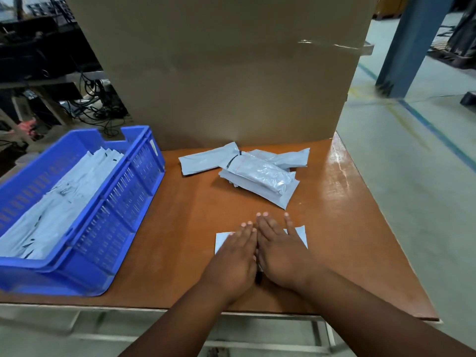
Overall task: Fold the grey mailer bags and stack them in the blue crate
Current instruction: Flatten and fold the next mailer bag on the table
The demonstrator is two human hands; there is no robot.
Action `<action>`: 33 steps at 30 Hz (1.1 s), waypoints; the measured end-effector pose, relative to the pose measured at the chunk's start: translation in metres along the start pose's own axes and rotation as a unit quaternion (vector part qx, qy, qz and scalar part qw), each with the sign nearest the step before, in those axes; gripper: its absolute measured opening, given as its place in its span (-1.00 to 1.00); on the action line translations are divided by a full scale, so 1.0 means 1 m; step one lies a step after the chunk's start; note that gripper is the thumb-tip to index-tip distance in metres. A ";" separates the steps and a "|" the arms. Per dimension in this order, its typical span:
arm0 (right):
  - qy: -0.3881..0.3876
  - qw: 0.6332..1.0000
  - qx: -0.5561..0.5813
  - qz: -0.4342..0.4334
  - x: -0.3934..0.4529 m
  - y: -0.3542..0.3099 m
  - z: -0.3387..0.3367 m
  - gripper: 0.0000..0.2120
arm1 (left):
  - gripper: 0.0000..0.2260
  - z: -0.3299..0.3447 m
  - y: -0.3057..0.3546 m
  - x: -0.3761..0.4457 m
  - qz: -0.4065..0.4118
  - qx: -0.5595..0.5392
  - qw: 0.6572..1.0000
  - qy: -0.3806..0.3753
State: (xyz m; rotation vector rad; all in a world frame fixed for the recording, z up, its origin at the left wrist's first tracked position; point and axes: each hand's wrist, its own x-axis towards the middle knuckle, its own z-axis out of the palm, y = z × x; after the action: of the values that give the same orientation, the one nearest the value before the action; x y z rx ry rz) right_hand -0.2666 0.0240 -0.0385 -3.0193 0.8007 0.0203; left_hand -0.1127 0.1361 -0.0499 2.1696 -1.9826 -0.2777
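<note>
A grey mailer bag [221,240] lies flat on the brown table near its front edge. My left hand [235,258] and my right hand [279,253] press down on it side by side, fingers straight, covering most of it; only its two far corners show. Behind it lies a loose pile of grey mailer bags [257,173]. The blue crate [128,210] stands at the left of the table with several grey bags [59,202] lying in it.
A large cardboard box [231,73] stands at the back of the table [347,215]. The table's right edge drops to a grey floor with a blue post [409,42]. Cables and dark clutter lie behind the crate.
</note>
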 end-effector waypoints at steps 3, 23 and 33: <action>-0.011 1.000 -0.011 -0.015 -0.006 0.004 0.017 -0.35 | -0.36 0.024 0.009 0.001 0.011 0.035 0.999 0.003; -0.074 0.981 0.064 0.170 -0.062 0.071 0.003 -0.22 | -0.08 0.002 -0.061 -0.042 -0.103 0.076 0.992 -0.017; -0.020 0.999 0.047 -0.001 -0.005 0.009 0.016 -0.38 | -0.37 0.017 0.014 0.020 -0.036 0.013 0.999 0.017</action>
State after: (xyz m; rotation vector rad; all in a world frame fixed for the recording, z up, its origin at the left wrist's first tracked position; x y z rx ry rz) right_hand -0.2750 0.0192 -0.0550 -2.9215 0.7722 0.0426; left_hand -0.1287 0.1145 -0.0626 2.2500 -1.9032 -0.2263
